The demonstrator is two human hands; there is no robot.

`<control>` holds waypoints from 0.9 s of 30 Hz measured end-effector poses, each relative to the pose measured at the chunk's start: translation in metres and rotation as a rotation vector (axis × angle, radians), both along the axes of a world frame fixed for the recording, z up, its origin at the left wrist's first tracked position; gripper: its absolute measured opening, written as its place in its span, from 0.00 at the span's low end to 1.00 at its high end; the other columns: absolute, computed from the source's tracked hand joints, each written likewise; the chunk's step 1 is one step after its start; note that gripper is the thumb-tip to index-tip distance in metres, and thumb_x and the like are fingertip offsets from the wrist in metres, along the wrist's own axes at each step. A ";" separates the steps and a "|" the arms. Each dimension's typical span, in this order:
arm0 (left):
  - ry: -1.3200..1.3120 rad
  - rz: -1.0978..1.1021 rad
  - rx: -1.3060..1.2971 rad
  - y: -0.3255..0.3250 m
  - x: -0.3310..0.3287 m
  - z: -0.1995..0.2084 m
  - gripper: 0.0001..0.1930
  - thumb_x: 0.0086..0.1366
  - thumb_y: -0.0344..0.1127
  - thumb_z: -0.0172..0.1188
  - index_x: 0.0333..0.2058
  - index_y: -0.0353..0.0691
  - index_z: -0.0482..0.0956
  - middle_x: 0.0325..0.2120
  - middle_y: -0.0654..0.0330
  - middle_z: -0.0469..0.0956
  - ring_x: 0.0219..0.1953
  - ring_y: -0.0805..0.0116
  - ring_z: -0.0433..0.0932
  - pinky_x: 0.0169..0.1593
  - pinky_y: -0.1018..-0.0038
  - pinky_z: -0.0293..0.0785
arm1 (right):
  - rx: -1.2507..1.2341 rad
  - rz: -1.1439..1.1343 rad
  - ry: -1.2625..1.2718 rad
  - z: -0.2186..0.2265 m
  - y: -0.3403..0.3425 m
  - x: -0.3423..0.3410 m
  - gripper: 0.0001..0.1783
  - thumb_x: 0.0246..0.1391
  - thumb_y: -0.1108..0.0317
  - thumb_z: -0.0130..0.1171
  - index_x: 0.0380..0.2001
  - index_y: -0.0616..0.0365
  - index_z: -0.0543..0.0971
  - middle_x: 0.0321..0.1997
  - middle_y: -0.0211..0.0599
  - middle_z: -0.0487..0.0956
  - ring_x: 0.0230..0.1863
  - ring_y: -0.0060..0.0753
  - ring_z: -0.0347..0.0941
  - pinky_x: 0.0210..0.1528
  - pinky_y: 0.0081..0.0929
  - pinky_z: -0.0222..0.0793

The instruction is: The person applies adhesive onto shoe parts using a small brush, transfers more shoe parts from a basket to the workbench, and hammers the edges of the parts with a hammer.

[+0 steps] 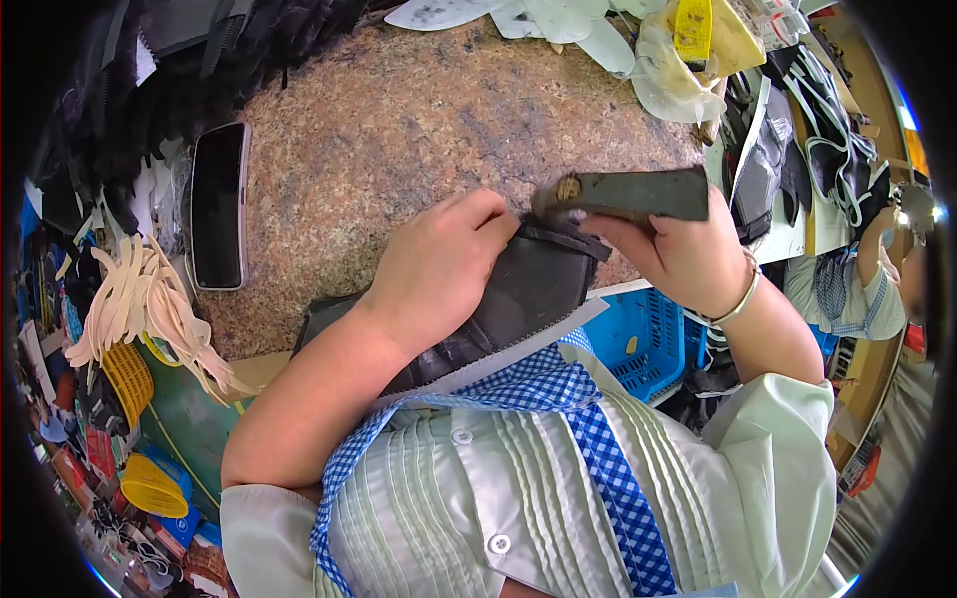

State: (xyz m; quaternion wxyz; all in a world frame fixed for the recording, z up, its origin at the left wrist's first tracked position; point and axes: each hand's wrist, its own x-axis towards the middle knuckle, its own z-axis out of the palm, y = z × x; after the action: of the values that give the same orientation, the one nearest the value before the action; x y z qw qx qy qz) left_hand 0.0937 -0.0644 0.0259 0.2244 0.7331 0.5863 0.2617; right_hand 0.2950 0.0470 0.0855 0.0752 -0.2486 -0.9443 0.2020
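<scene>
My left hand point(439, 259) is closed, its fingertips pinching the top edge of a black leather piece point(528, 284) with a zigzag-cut rim. The piece spreads under my left wrist and over the table's near edge; a narrow folded strip shows along its upper right. My right hand point(698, 254) is closed round a hammer point(638, 194) with a dull grey metal head and the wooden handle end showing in its eye. The hammer's blunt end is close to my left fingertips, at the leather's edge. My right fingers are mostly hidden behind the head.
A phone point(218, 206) lies on the mottled stone slab point(389, 120). Beige strips point(140, 299) hang at its left edge. Black pieces point(110, 90) pile up far left, pale sheets point(558, 25) at the back. A blue basket point(643, 339) is below; another person point(847, 289) sits right.
</scene>
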 end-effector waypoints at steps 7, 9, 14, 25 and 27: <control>0.085 -0.037 0.051 -0.007 0.003 0.001 0.11 0.54 0.28 0.59 0.38 0.38 0.78 0.36 0.59 0.75 0.38 0.58 0.74 0.39 0.66 0.73 | 0.014 0.045 -0.235 0.009 -0.003 -0.012 0.15 0.49 0.61 0.59 0.29 0.61 0.68 0.17 0.40 0.73 0.20 0.44 0.74 0.23 0.36 0.70; 0.065 -0.030 0.119 -0.006 0.000 -0.003 0.11 0.52 0.28 0.61 0.36 0.39 0.79 0.35 0.60 0.75 0.38 0.59 0.74 0.39 0.67 0.72 | -0.014 0.068 -0.265 0.009 -0.011 -0.014 0.15 0.49 0.61 0.59 0.29 0.61 0.68 0.17 0.40 0.74 0.20 0.44 0.74 0.22 0.37 0.70; -0.049 0.127 0.068 -0.007 -0.008 -0.003 0.11 0.48 0.28 0.64 0.33 0.38 0.79 0.33 0.60 0.75 0.37 0.59 0.74 0.40 0.66 0.71 | -0.056 0.054 -0.305 0.008 -0.011 -0.017 0.15 0.49 0.61 0.58 0.30 0.61 0.68 0.18 0.42 0.74 0.21 0.45 0.75 0.22 0.39 0.70; 0.277 0.009 0.149 -0.020 0.011 0.006 0.12 0.53 0.29 0.57 0.38 0.36 0.77 0.35 0.57 0.74 0.39 0.58 0.73 0.43 0.64 0.69 | -0.079 0.008 -0.175 0.001 -0.019 -0.014 0.18 0.52 0.56 0.58 0.30 0.60 0.69 0.17 0.41 0.74 0.20 0.46 0.74 0.22 0.39 0.70; 0.206 0.064 0.030 -0.016 0.003 0.010 0.12 0.52 0.29 0.59 0.38 0.36 0.78 0.34 0.57 0.74 0.39 0.58 0.73 0.43 0.64 0.69 | -0.108 0.039 -0.226 0.004 -0.022 -0.020 0.18 0.53 0.55 0.57 0.29 0.60 0.69 0.17 0.42 0.74 0.20 0.47 0.74 0.23 0.40 0.70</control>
State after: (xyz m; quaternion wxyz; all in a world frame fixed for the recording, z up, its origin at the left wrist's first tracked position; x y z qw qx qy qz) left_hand 0.0971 -0.0806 0.0362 0.1434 0.7401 0.6256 0.2006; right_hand 0.2751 0.0254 0.0899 -0.0491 -0.2548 -0.9392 0.2247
